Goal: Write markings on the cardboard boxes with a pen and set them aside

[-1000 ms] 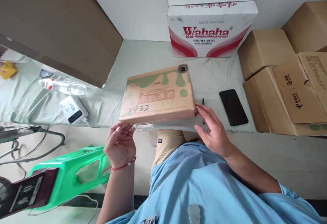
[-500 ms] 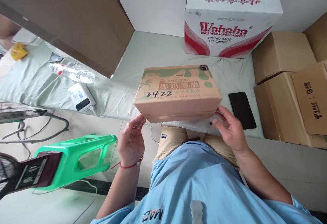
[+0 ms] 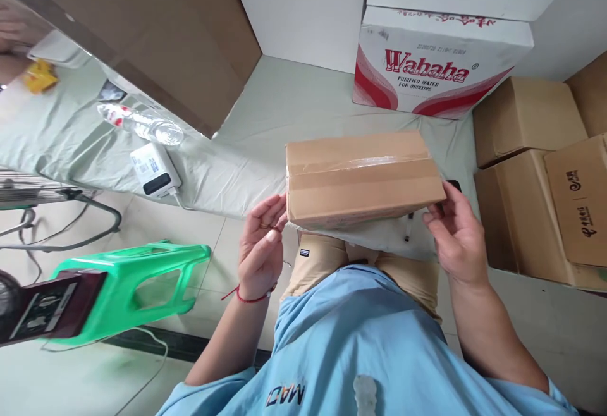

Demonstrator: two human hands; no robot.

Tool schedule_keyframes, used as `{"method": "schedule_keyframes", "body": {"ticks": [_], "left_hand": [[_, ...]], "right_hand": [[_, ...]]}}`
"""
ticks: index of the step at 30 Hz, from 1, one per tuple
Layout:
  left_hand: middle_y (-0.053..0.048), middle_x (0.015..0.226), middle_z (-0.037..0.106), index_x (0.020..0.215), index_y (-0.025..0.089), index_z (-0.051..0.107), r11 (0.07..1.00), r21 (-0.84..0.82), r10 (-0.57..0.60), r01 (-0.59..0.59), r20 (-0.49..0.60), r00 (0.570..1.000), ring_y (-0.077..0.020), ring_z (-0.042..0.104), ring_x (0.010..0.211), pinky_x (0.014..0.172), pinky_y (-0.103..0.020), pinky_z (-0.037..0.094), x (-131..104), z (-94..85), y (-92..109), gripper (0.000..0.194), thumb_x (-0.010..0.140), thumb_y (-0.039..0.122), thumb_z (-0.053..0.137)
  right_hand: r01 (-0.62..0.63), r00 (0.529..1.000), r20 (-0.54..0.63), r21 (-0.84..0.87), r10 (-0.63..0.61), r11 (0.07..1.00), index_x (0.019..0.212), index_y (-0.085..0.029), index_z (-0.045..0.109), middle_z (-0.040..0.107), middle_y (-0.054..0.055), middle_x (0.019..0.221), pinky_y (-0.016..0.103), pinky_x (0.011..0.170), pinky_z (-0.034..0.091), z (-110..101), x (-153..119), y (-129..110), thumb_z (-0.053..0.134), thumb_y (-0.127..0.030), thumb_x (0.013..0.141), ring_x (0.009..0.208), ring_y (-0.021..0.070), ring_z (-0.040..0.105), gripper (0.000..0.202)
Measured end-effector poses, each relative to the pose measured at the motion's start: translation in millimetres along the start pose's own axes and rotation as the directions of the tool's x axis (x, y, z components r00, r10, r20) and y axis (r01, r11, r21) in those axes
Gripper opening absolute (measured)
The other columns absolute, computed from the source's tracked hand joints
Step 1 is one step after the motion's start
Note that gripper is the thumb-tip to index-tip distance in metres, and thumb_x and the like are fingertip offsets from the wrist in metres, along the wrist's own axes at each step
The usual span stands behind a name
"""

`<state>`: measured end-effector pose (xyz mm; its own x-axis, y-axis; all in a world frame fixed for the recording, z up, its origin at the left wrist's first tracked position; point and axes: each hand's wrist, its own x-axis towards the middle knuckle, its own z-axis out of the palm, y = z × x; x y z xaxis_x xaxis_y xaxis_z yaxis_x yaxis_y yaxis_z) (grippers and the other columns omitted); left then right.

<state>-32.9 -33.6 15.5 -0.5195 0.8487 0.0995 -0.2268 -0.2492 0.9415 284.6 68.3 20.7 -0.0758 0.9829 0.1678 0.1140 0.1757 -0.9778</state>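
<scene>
Between my hands is a brown cardboard box (image 3: 360,172), its plain taped face turned up to me and the printed side mostly hidden below. Clear tape runs along the middle of that face. My left hand (image 3: 262,245), with a red string bracelet at the wrist, grips the near left corner; some fingertips are hidden behind the box. At the near right corner my right hand (image 3: 458,232) holds the box, fingers under its edge and thumb apart. A black phone (image 3: 454,185) shows only a corner behind my right hand. A pen (image 3: 408,227) lies just left of that hand.
A white and red Wahaha carton (image 3: 431,68) stands at the back. Stacked brown boxes (image 3: 526,207) fill the right side. On the left lie a plastic bottle (image 3: 142,124) and a white power bank (image 3: 154,169) with a cable. A green stool (image 3: 128,289) stands on the floor.
The box has turned over towards me: its printed coconut face has gone from the top and the taped face shows. Box and both hands have shifted right, covering most of the phone.
</scene>
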Motion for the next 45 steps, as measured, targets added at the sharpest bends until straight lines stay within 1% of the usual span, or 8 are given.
{"method": "schedule_keyframes", "body": {"ticks": [6, 10, 14, 20, 28, 38, 42, 45], "left_hand": [[-0.007, 0.145, 0.08, 0.136, 0.031, 0.083, 0.982, 0.003, -0.188, 0.188, 0.068, 0.98, -0.0298, 0.071, 0.14, 0.121, -0.043, 0.055, -25.7, -4.5, -36.9, 0.045, 0.092, 0.039, 0.085], [-0.006, 0.175, 0.057, 0.156, 0.034, 0.072, 0.99, 0.137, -0.031, -0.021, 0.363, 0.931, -0.0345, 0.045, 0.169, 0.141, -0.049, 0.034, -33.1, 2.8, -11.3, 0.056, 0.101, 0.046, 0.078], [-0.007, 0.178, 0.052, 0.163, 0.035, 0.065, 0.945, 0.198, 0.122, -0.26, 0.526, 0.842, -0.0342, 0.046, 0.168, 0.145, -0.051, 0.027, -20.3, 16.8, 11.0, 0.061, 0.103, 0.036, 0.078], [-0.005, 0.18, 0.049, 0.163, 0.037, 0.063, 0.977, 0.129, 0.108, -0.168, 0.38, 0.919, -0.0323, 0.034, 0.174, 0.144, -0.05, 0.029, -13.2, 11.7, -5.4, 0.065, 0.101, 0.028, 0.08], [-0.001, 0.174, 0.057, 0.156, 0.043, 0.069, 0.999, 0.046, -0.034, 0.029, 0.109, 0.994, -0.0348, 0.043, 0.169, 0.14, -0.05, 0.036, 3.6, -11.0, -18.5, 0.071, 0.089, 0.039, 0.09], [-0.002, 0.141, 0.076, 0.15, 0.042, 0.072, 0.999, -0.002, -0.05, 0.05, -0.048, 0.998, -0.0227, 0.07, 0.129, 0.107, -0.03, 0.058, 32.3, -25.9, -17.2, 0.078, 0.076, 0.025, 0.091], [0.003, 0.124, 0.08, 0.139, 0.044, 0.076, 0.991, -0.074, -0.116, 0.107, -0.125, 0.985, -0.0128, 0.07, 0.094, 0.082, -0.021, 0.058, 32.9, -31.3, -15.0, 0.074, 0.072, 0.018, 0.092], [0.002, 0.106, 0.081, 0.138, 0.036, 0.079, 0.986, -0.106, -0.146, 0.131, -0.147, 0.978, -0.012, 0.068, 0.084, 0.081, -0.022, 0.059, 27.1, -32.7, -7.0, 0.069, 0.071, 0.022, 0.091]], "right_hand": [[-0.17, 0.983, -0.09, -0.138, 0.158, 0.976, 0.125, -0.024, 0.078, 0.083, 0.01, 0.123, 0.05, 0.113, 0.06, 4.6, 2.8, 33.8, 0.08, -0.06, 0.097, 0.119, 0.0285, 0.077, 0.046], [-0.146, 0.97, -0.2, -0.038, 0.135, 0.989, 0.123, -0.024, 0.079, 0.082, 0.007, 0.117, 0.053, 0.117, 0.058, -0.2, 12.4, 39.1, 0.078, -0.063, 0.098, 0.111, 0.0253, 0.078, 0.046], [-0.16, 0.958, -0.221, 0.109, 0.181, 0.981, 0.113, -0.024, 0.082, 0.082, 0.006, 0.108, 0.05, 0.107, 0.064, -1.2, 21.4, 37.7, 0.084, -0.063, 0.093, 0.101, 0.0235, 0.077, 0.044], [-0.175, 0.968, -0.164, 0.099, 0.19, 0.979, 0.113, -0.027, 0.083, 0.084, 0.005, 0.109, 0.049, 0.106, 0.065, -0.1, 8.4, 37.4, 0.093, -0.05, 0.086, 0.102, 0.0231, 0.079, 0.036], [0.045, 0.99, 0.135, -0.038, -0.039, 0.998, 0.154, -0.035, 0.071, 0.075, 0.006, 0.154, 0.058, 0.13, 0.054, 4.7, -9.9, 5.8, 0.078, -0.041, 0.104, 0.145, 0.0315, 0.071, 0.05], [0.543, 0.764, 0.49, -0.136, -0.42, 0.829, 0.181, -0.041, 0.03, 0.021, 0.003, 0.192, 0.061, 0.138, 0.043, 42.2, -23.8, -34.1, 0.063, -0.015, 0.108, 0.175, 0.0336, 0.032, 0.085], [0.663, 0.671, 0.48, -0.046, -0.565, 0.747, 0.183, -0.043, 0.021, 0.03, 0.002, 0.19, 0.051, 0.137, 0.049, 62.5, -24.6, -37.8, 0.05, 0.0, 0.107, 0.173, 0.0246, 0.04, 0.091], [0.652, 0.709, 0.389, -0.042, -0.588, 0.757, 0.182, -0.042, 0.026, 0.05, 0.004, 0.18, 0.047, 0.132, 0.056, 66.0, -21.8, -38.9, 0.049, 0.0, 0.109, 0.165, 0.0217, 0.052, 0.087]]}}
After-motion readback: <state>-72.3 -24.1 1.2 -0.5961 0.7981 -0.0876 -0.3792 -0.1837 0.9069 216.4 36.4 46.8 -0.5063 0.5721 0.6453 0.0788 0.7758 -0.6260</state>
